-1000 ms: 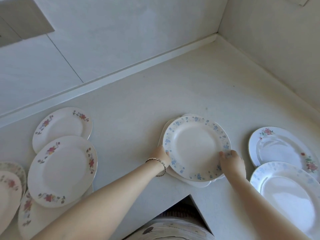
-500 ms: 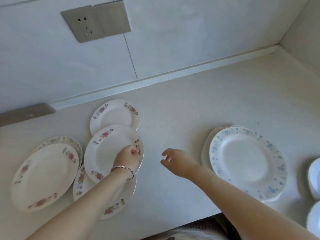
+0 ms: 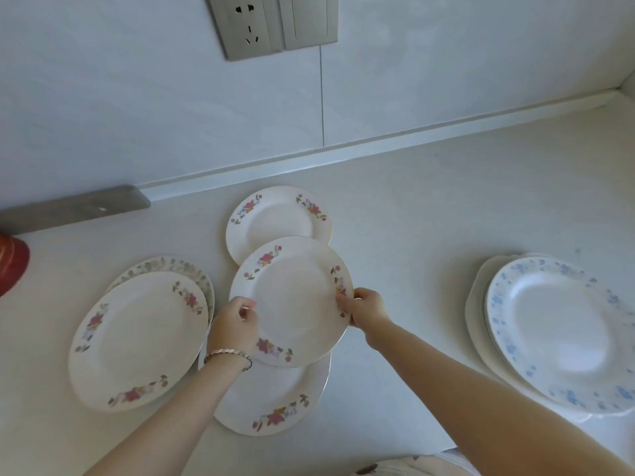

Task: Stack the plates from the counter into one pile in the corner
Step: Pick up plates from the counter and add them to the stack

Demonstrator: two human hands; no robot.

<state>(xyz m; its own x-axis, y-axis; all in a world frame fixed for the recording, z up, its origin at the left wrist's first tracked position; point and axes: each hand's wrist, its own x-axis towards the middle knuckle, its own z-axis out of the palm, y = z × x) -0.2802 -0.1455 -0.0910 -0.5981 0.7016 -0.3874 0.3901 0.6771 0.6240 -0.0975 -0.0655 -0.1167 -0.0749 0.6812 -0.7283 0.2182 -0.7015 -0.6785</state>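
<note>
White counter point(image 3: 412, 235) carries several plates. Both hands grip the middle plate point(image 3: 292, 300) by its rim: the left hand point(image 3: 233, 326) pinches the near left edge, and the right hand point(image 3: 366, 312) pinches the right edge. This plate overlaps the near edge of the far plate point(image 3: 278, 218) and covers the far part of the near plate point(image 3: 271, 403); I cannot tell if it touches them or is lifted. Just to the left lies the left plate point(image 3: 137, 341), on top of a pale-patterned plate point(image 3: 165, 264) which shows only at its far edge. Well apart on the right, near the frame edge, stands the blue pile point(image 3: 556, 334). Between the middle plate and the blue pile the counter is bare, up to the wall strip point(image 3: 378, 149). A red object point(image 3: 12, 262) is cut by the left frame edge.
</note>
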